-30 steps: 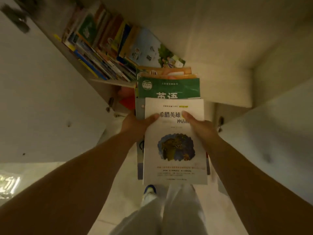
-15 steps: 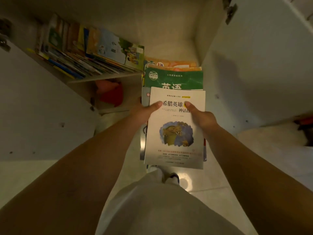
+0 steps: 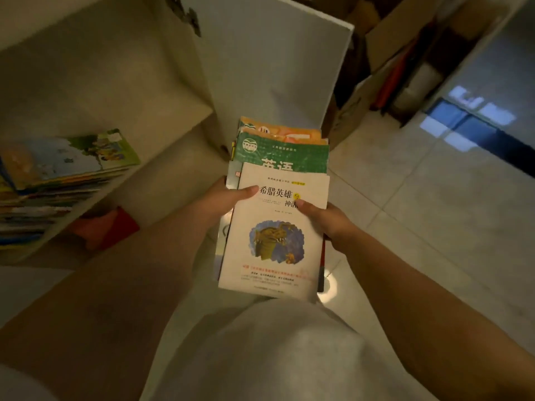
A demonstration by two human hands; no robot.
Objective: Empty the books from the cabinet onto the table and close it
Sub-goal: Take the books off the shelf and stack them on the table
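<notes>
I carry a stack of books (image 3: 275, 244) in front of me, level with my waist. A white book with a dragon picture lies on top, a green one and orange ones stick out beyond it. My left hand (image 3: 223, 202) grips the stack's left edge, thumb on the white cover. My right hand (image 3: 327, 221) grips the right edge the same way. The white cabinet (image 3: 121, 82) stands open at the left. More books (image 3: 60, 175) lean on its shelf. Its right door (image 3: 269, 68) stands open just beyond the stack.
A red object (image 3: 110, 227) lies in the cabinet's lower compartment under the shelf. Cardboard boxes (image 3: 405, 62) with things in them stand on the tiled floor (image 3: 434, 212) at the back right. My pale trousers (image 3: 260, 357) fill the bottom of the view.
I have turned right, away from the cabinet, with the stack still in both hands. The shelf of books has slid to the far left and the boxes have come into view.
</notes>
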